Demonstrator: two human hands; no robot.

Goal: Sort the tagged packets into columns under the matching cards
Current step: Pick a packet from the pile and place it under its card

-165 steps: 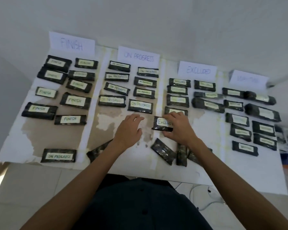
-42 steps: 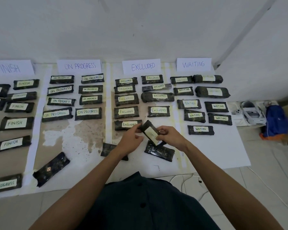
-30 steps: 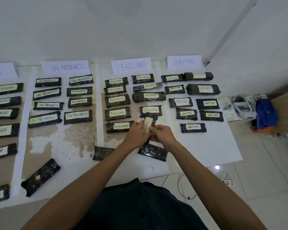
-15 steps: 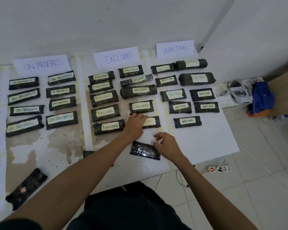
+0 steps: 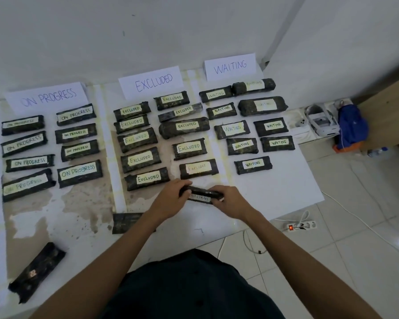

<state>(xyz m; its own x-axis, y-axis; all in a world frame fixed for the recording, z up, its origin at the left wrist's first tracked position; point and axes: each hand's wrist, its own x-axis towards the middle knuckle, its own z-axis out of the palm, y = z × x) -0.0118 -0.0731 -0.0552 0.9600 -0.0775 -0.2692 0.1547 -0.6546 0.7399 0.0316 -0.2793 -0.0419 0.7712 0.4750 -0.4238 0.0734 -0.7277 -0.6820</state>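
The left hand's fingers curl over the left end of a packet, thumb beneath. The right hand's fingers clamp its right end in the same way, so the packet spans the gap between the two hands. Its long axis runs left to right, roughly parallel to the near edge of the surface. Its pale tag is tipped toward the person, and the writing is too blurred to read. Whether its underside touches the surface I cannot tell. It lies near the near edge, just this side of the last Excluded packet. The bare spot below that one is straight beyond the fingers and about equally near to both hands. The last Waiting packet lies beyond and to the right, with bare surface beside it toward the right edge, nearer the right hand. The EXCLUDED card and WAITING card stand at the far edge, and the ON PROGRESS card is further left. The move probably turns on the tag's word: forward for Excluded, rightward for Waiting. Two more packets lie tag-down: one under the left forearm, one toward the near left corner.
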